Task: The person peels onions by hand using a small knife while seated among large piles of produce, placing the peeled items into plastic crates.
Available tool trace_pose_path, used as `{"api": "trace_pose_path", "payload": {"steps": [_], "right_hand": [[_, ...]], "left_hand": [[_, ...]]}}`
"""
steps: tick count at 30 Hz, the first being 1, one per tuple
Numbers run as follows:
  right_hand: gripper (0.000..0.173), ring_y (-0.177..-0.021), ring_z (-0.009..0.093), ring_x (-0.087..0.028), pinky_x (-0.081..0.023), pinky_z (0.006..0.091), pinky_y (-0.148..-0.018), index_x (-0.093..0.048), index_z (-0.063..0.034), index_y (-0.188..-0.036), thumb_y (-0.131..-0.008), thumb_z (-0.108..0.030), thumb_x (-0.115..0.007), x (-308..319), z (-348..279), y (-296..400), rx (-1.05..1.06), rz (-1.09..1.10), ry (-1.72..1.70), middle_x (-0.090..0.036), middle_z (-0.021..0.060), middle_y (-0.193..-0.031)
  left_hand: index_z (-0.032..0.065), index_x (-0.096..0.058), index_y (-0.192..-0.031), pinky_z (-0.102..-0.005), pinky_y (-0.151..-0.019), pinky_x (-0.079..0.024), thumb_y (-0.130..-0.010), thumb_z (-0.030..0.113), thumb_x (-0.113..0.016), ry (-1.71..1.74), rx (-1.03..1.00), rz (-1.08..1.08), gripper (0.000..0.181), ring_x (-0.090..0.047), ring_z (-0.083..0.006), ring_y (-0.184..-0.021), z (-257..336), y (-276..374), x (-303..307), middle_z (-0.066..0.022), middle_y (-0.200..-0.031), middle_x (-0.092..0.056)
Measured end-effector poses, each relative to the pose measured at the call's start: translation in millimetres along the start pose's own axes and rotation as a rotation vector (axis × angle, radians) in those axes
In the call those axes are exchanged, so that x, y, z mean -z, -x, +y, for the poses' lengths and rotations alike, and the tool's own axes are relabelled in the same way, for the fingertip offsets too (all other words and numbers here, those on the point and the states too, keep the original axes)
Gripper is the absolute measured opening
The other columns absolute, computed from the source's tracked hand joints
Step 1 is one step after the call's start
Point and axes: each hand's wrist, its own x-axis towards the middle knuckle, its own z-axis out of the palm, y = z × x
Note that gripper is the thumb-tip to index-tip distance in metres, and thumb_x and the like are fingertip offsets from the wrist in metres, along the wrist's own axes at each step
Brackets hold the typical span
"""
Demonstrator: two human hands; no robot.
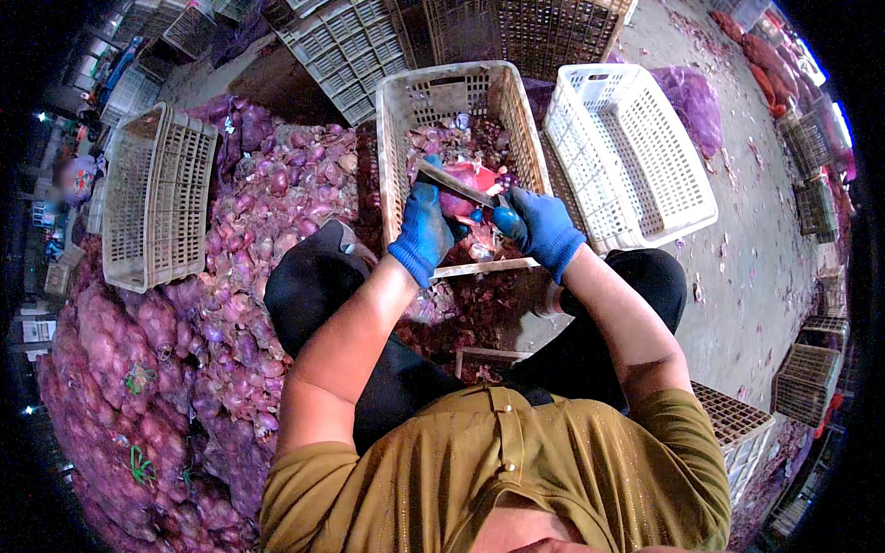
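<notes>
In a blue glove, my left hand grips a red onion from its left side, low over the front part of a worn plastic crate. My right hand, gloved the same way, is closed around the handle of a knife. The blade slants up and left across the top of the onion, and its tip reaches my left thumb. Peeled-back bright pink skin shows behind the blade. Loose skins and some onions lie inside the crate below. My left fingers are partly hidden under the onion.
A white plastic crate stands to the right. Loose red onions spread to the left, beside a standing crate and filled mesh sacks. Stacked crates rise at the back. Onion skins litter the concrete floor.
</notes>
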Motion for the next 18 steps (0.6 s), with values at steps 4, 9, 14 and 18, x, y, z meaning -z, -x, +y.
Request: {"api": "trace_pose_path", "payload": {"steps": [4, 9, 14, 18], "right_hand": [[0.04, -0.077, 0.044, -0.06, -0.048, 0.048, -0.064, -0.054, -0.0079, -0.094, -0.091, -0.048, -0.053, -13, 16, 7, -0.002, 0.029, -0.054, -0.062, 0.022, -0.078], [0.034, -0.078, 0.043, -0.062, -0.049, 0.0483, -0.068, -0.057, -0.0103, -0.098, -0.091, -0.043, -0.056, -28, 33, 11, -0.063, 0.001, -0.082, -0.064, 0.0207, -0.081], [0.034, -0.081, 0.043, -0.062, -0.05, 0.0474, -0.07, -0.059, -0.0088, -0.1, -0.092, -0.041, -0.056, -34, 33, 13, -0.117, -0.023, -0.151, -0.065, 0.0217, -0.084], [0.042, -0.087, 0.041, -0.064, -0.051, 0.0472, -0.076, -0.062, -0.0101, -0.108, -0.092, -0.048, -0.051, -33, 24, 9, -0.227, -0.117, -0.088, -0.066, 0.0231, -0.091]], "left_hand": [[0.0102, -0.056, -0.118, -0.0359, -0.063, -0.055, -0.088, 0.064, -0.05, -0.052, 0.056, 0.003, 0.062, -0.064, -0.0214, -0.088, 6, 5, -1, -0.0073, -0.108, -0.065], [0.0086, -0.056, -0.118, -0.0334, -0.056, -0.052, -0.089, 0.065, -0.048, -0.047, 0.095, -0.006, 0.064, -0.063, -0.0208, -0.081, -1, 3, 3, -0.0084, -0.105, -0.065], [0.0061, -0.056, -0.117, -0.0338, -0.056, -0.052, -0.091, 0.063, -0.044, -0.075, 0.121, 0.0, 0.063, -0.062, -0.0227, -0.073, -7, 7, 8, -0.0112, -0.098, -0.066], [0.0051, -0.058, -0.113, -0.0331, -0.056, -0.052, -0.092, 0.063, -0.042, -0.04, 0.126, -0.006, 0.063, -0.063, -0.0226, -0.07, -5, 13, 11, -0.0112, -0.095, -0.067]]}}
